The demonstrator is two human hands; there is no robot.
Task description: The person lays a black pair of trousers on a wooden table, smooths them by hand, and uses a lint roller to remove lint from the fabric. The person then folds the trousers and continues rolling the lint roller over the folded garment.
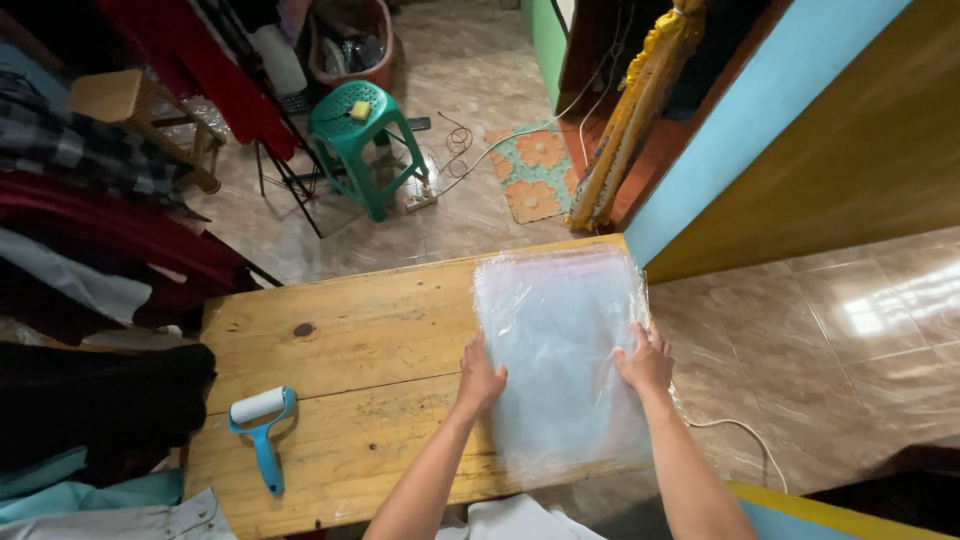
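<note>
Clear plastic bag [560, 350] lies flat on the wooden surface [350, 330], right of centre in the frame, its far edge reaching the surface's top right corner and its near edge close to the bottom edge. Looks like a stack of thin clear bags; can't tell how many, and can't see anything inside.

My left hand [480, 378] is palm down on the bag's left edge, fingers together and pointing away from me, flat, not gripping. My right hand [645, 360] is on the bag's right edge, fingers spread and pressed on the plastic; can't tell if the fingertips curl under the edge. Both forearms come in from the bottom centre of the frame, angled slightly outward.

Lint roller [262, 430] with blue handle and white roll sits on the surface at lower left, well apart from the bag. Dark and teal clothes [90, 420] piled at the left edge, partly over the surface.

Upper centre: red tub [350, 45] on the floor, holding dark items I can't identify. Green plastic stool [362, 135] just below it with a small yellow object on the seat. Flower-pattern mat [530, 170] on the tile floor near it. White cable [740, 435] trails off the surface's right side.
</note>
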